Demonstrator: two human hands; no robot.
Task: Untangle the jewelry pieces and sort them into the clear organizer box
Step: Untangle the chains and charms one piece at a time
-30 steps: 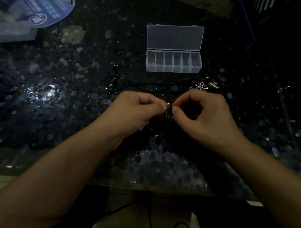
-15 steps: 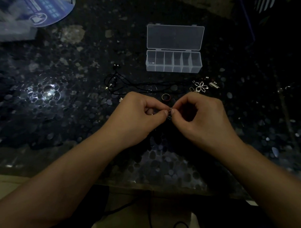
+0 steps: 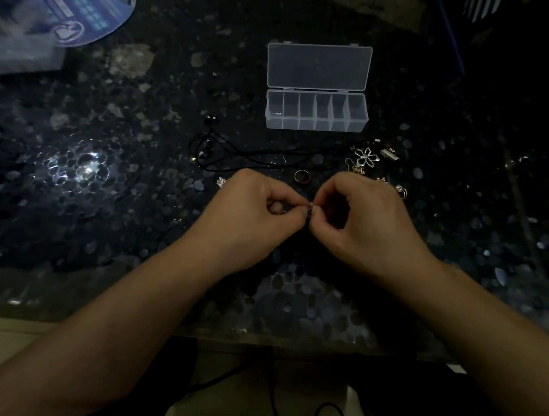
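Dim lighting over a dark glass table (image 3: 80, 201) with a pebble pattern beneath; one bright glare patch lies at left.

Container: a clear box (image 3: 317, 111) stands at the far centre, its lid (image 3: 319, 67) hinged open and lying flat behind it. Six compartments in a single row. The leftmost holds a small pale item, too small to identify; contents of the other five cannot be made out.

Jewelry on the table, all outside the box: a black cord (image 3: 253, 155) runs in loops from left to right just in front of the box. A ring (image 3: 301, 176) lies between the cord and the hands. A silver flower pendant (image 3: 366, 157) lies to the right, with a small silver tag (image 3: 389, 154) just beside it and several smaller pieces near the right hand. A small silver charm (image 3: 220, 182) lies just left of the left hand.

Hands: the left hand (image 3: 251, 216) and right hand (image 3: 369, 223) meet fingertip to fingertip near the table's middle. Both have fingers curled, thumb and forefinger pinching a tiny dark jewelry piece (image 3: 309, 212) between them. The piece is largely hidden by the fingertips; its type cannot be told.

Labels: a blue printed disc (image 3: 87, 14) lies at the far left corner, partly under blurred clear plastic. It bears a white emblem and rows of print; none is legible.
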